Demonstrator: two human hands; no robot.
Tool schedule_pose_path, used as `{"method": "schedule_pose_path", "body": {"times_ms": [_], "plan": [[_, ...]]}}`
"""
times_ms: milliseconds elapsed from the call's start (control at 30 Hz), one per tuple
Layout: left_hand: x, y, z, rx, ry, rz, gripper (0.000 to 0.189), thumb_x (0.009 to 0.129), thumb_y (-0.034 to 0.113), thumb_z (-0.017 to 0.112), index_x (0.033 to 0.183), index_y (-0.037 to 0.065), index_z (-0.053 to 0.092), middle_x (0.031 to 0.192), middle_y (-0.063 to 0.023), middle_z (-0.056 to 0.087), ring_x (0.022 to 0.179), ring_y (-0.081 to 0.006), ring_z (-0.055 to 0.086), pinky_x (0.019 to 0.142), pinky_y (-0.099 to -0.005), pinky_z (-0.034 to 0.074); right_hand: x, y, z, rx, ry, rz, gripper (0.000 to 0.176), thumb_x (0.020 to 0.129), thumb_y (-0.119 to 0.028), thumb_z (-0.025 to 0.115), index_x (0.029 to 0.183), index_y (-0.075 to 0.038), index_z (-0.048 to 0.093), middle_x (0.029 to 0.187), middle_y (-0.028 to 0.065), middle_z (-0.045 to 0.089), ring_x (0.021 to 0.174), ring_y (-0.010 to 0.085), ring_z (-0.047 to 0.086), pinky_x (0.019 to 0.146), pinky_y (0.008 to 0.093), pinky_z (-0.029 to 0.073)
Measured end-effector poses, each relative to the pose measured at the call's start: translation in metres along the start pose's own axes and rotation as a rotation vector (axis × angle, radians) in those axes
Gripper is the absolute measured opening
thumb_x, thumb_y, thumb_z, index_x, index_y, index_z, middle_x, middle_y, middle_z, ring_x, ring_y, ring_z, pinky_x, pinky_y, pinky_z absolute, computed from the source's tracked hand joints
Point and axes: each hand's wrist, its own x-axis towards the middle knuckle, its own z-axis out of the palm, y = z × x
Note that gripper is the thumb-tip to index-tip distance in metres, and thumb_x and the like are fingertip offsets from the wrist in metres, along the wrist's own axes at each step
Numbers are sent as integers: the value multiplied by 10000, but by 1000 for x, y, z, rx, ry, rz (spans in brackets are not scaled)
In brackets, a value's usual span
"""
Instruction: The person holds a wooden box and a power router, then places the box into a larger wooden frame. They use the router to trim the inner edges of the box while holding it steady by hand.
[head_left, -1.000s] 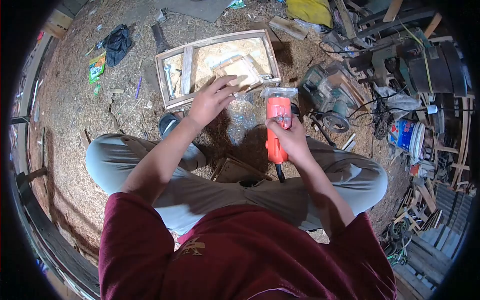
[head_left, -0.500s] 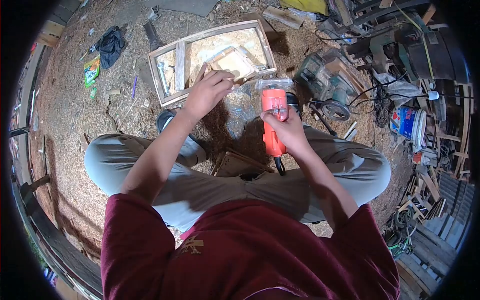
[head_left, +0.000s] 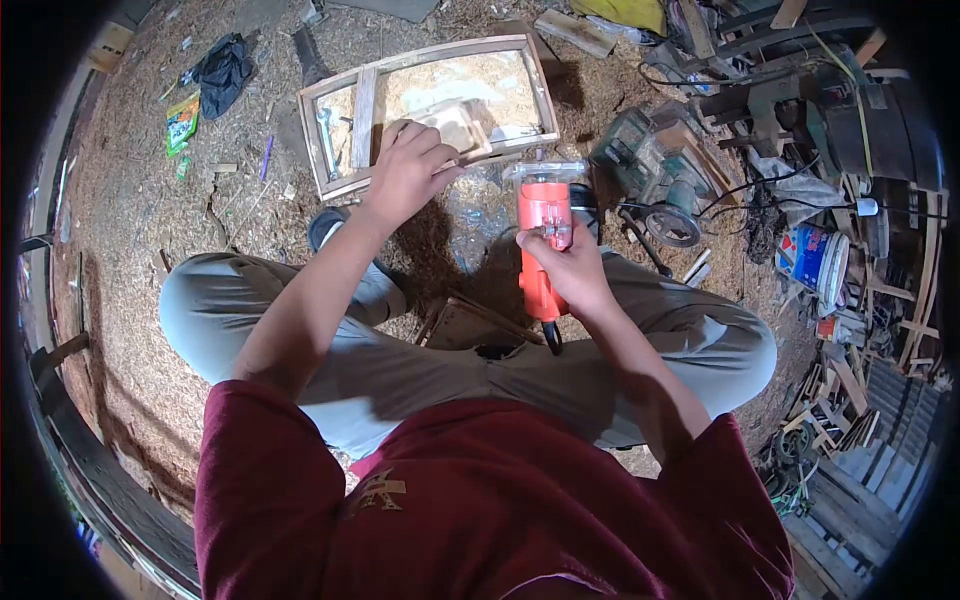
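Observation:
My right hand (head_left: 572, 268) is wrapped round an orange handheld trim router (head_left: 541, 207), its clear base (head_left: 545, 171) pointing away from me and its black cord trailing toward my lap. Out in front, my left hand (head_left: 408, 172) curls its fingers over the near left side of a pale, flat wooden piece (head_left: 458, 128), thumb stretched to the right. That piece lies tilted inside a shallow wooden frame tray (head_left: 430, 64) with sawdust in it. A wrench (head_left: 325, 135) rests in the tray's narrow left compartment. My fingertips are partly hidden behind the hand.
Sawdust covers the ground (head_left: 120, 300). To the right are a green power tool (head_left: 650, 165), a dark bar (head_left: 648, 243), a paint bucket (head_left: 815, 262) and scrap wood. A black bag (head_left: 220, 75) and green packet (head_left: 182, 123) lie left. A board (head_left: 475, 335) sits between my legs.
My left hand has closed from loosely spread fingers onto the wooden piece, which has shifted slightly left. The router stays in my right hand, nearly unmoved.

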Motion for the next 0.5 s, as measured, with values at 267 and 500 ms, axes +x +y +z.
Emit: {"method": "schedule_pose_path", "body": {"times_ms": [267, 500], "plan": [[-8, 4, -1, 5, -5, -104, 620, 840, 288, 896, 1399, 139, 674, 1432, -154, 588, 1388, -394, 536, 1195, -560, 374, 2, 3, 7, -121, -64, -60, 496, 920, -264, 922, 1237, -4, 644, 1062, 51, 751, 948, 115, 699, 878, 319, 571], [-13, -6, 6, 84, 3, -135, 938, 831, 412, 881, 1626, 98, 495, 1655, -249, 424, 1523, -484, 405, 1283, -613, 298, 11, -8, 11, -232, -114, -38, 525, 898, -289, 937, 1233, 0, 654, 1062, 58, 749, 952, 123, 694, 896, 319, 568]]}}
